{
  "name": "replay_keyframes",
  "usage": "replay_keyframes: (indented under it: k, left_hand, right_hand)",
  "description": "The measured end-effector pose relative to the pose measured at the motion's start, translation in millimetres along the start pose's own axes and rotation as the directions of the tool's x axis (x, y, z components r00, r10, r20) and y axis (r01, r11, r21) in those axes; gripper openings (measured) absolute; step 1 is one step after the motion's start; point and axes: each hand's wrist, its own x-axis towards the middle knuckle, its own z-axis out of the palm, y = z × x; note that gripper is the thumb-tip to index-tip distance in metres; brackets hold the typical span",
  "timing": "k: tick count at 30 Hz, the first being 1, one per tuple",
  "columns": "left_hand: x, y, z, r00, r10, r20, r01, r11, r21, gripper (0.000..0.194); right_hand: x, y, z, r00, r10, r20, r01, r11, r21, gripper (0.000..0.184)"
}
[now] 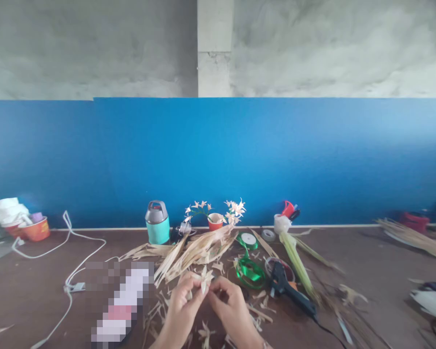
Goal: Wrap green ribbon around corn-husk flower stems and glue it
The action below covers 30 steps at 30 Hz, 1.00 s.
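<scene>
A small pale flower of dried husk (205,278) with pointed petals is held up above the near middle of the table. My left hand (184,298) pinches it between thumb and fingers. From the other side, the fingers of my right hand (228,301) are closed at the flower's lower right edge; their tips are partly hidden. Just beyond my hands lies a heap of dry husk strips (203,247). Another husk flower (205,333) lies on the table between my wrists. Green ribbon (252,272) lies loosely curled beyond my right hand.
A black glue gun (292,291) with a cord lies to the right, beside green stalks (300,266). At the back stand a teal jug (158,228) and a red cup (215,223) beside finished flower sprays (235,209). A white cable (70,271) crosses the left side.
</scene>
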Motion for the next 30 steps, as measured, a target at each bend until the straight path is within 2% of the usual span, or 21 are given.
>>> replay_keyframes:
  k: [4,8,11,16,20,22,26,30]
  left_hand:
    - [-1,-5,2.9,1.000,-0.019,-0.008,0.019,1.000,0.001,0.023]
    - [1,-9,1.2,0.999,-0.023,-0.038,0.024,1.000,0.019,0.025]
    - [6,-14,-5.3,0.995,-0.023,-0.097,0.031,0.996,0.082,0.025]
    - [23,-16,-17.8,0.978,0.063,-0.197,0.001,0.952,0.307,0.024]
    - [49,-7,-18.1,0.976,0.137,-0.170,-0.028,0.850,0.526,0.016]
    - [67,-3,-13.2,0.983,0.102,-0.151,0.005,0.811,0.585,0.012]
    - [100,-4,7.3,0.972,0.015,-0.234,0.133,0.786,0.603,0.012]
    - [109,-6,34.7,0.932,-0.103,-0.349,0.308,0.733,0.606,0.020]
  right_hand:
    - [1,4,3,1.000,-0.001,-0.022,0.001,1.000,-0.029,0.016]
    - [1,6,4,1.000,-0.016,0.013,0.017,0.997,-0.073,0.010]
    - [0,11,3,0.997,-0.072,0.001,0.072,0.986,-0.152,0.015]
    - [0,18,4,0.960,-0.279,-0.019,0.257,0.908,-0.330,0.020]
    - [1,18,6,0.949,-0.314,0.018,0.294,0.863,-0.410,0.022]
    - [1,19,7,0.948,-0.318,0.029,0.298,0.848,-0.437,0.024]
    - [3,26,10,0.931,-0.363,0.021,0.333,0.828,-0.451,0.027]
    - [6,34,13,0.918,-0.397,0.020,0.361,0.810,-0.462,0.028]
